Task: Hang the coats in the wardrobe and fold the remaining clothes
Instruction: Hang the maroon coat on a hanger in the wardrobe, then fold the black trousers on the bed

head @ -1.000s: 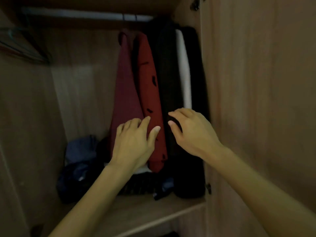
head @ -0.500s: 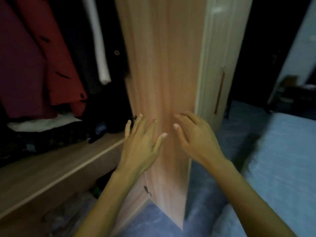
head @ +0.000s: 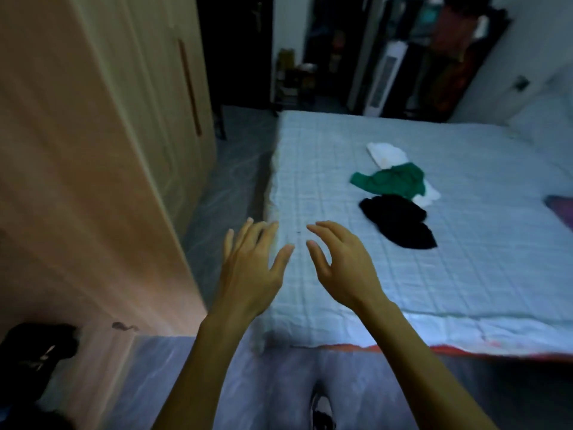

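Three loose garments lie in a row on the pale blue bed point(head: 465, 290): a white one point(head: 386, 153) farthest away, a green one point(head: 392, 178) in the middle, a black one point(head: 400, 220) nearest. My left hand point(head: 251, 268) and my right hand point(head: 344, 262) hover side by side over the bed's near left corner, both empty with fingers spread. The black garment is a short way right of my right hand. The wooden wardrobe point(head: 93, 150) fills the left; its hanging coats are out of sight.
A narrow strip of grey floor point(head: 223, 181) runs between wardrobe and bed. Dark clothing point(head: 34, 352) shows at the wardrobe's bottom left. A white tower fan point(head: 384, 79) and a dark rack of clothes point(head: 455, 51) stand beyond the bed. A purple item point(head: 561, 209) sits at the right edge.
The view has swung right from the coats inside the wardrobe, past its door, to the bed. Both hands stay empty and spread, now over the bed corner.
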`<action>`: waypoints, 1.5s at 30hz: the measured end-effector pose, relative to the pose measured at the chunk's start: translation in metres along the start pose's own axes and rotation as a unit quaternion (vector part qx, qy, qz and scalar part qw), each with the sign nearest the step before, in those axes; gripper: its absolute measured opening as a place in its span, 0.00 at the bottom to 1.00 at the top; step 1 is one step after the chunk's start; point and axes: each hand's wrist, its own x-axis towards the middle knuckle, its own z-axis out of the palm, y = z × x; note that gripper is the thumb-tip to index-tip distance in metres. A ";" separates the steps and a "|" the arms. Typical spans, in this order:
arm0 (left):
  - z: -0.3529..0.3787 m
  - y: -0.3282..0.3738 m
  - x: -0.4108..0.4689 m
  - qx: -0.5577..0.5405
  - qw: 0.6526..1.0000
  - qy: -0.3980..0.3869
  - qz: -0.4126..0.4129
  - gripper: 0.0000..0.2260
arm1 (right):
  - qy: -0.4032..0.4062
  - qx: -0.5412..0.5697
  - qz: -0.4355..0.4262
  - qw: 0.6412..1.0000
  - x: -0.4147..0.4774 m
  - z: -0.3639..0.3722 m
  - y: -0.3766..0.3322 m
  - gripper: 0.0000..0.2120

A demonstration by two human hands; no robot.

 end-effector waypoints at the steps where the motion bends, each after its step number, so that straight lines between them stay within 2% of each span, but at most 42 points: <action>1: 0.010 0.011 0.004 0.000 1.000 -0.012 0.016 0.33 | 0.010 -0.003 0.019 1.000 -0.005 -0.010 0.013 0.19; 9: 0.095 0.096 0.042 0.002 0.994 -0.064 0.088 0.31 | 0.071 0.007 0.110 0.991 -0.039 -0.057 0.126 0.19; 13: 0.157 0.155 0.058 -0.017 0.989 -0.105 0.100 0.32 | 0.084 0.013 0.150 0.985 -0.056 -0.085 0.205 0.21; 19: 0.253 0.241 0.087 -0.034 0.978 -0.178 0.106 0.27 | 0.106 0.002 0.210 0.972 -0.083 -0.141 0.334 0.22; 23: 0.298 0.272 0.109 -0.033 0.973 -0.197 0.113 0.32 | 0.093 0.020 0.252 0.963 -0.087 -0.159 0.394 0.19; 29: 0.352 0.276 0.154 -0.024 0.972 -0.214 0.099 0.33 | 0.037 0.047 0.269 0.961 -0.065 -0.137 0.447 0.18; 35: 0.421 0.265 0.217 -0.008 0.968 -0.233 0.093 0.32 | -0.024 0.018 0.273 0.962 -0.020 -0.119 0.504 0.17; 40: 0.470 0.261 0.267 -0.021 0.956 -0.282 0.081 0.30 | -0.066 -0.016 0.281 0.957 0.024 -0.115 0.550 0.19; 45: 0.502 0.247 0.310 -0.030 0.958 -0.281 0.059 0.28 | -0.100 0.001 0.286 0.953 0.070 -0.093 0.586 0.16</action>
